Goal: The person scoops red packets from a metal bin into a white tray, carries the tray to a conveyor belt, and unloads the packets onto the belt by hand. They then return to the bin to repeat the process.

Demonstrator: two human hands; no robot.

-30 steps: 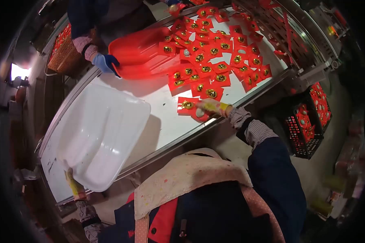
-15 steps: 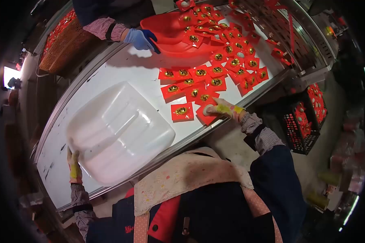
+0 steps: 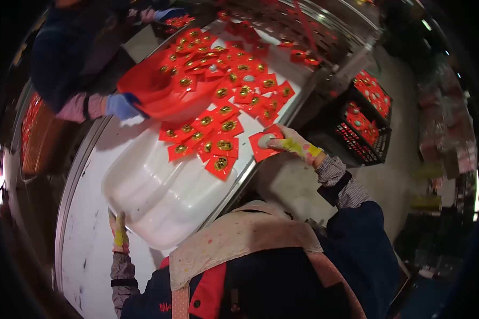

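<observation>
My left hand (image 3: pixel 119 232), in a yellow glove, grips the near end of a large white plastic scoop (image 3: pixel 159 189) lying on the white table (image 3: pixel 88 234). Several red packets with gold emblems (image 3: pixel 218 143) rest over the scoop's far lip. My right hand (image 3: pixel 292 142), also gloved, holds one red packet (image 3: pixel 264 144) at the table's right edge, its pale round side showing. More red packets (image 3: pixel 223 69) cover the far end of the table.
A person across the table, with a blue-gloved hand (image 3: pixel 121 106), holds a red scoop (image 3: pixel 162 90) among the packets. A black crate (image 3: pixel 364 125) with red packets stands on the floor to the right. An orange basket (image 3: pixel 34 133) stands at left.
The white scoop has slid forward under the nearest packets. My right hand has lifted one packet off toward the table edge. The other person's red scoop has shifted left.
</observation>
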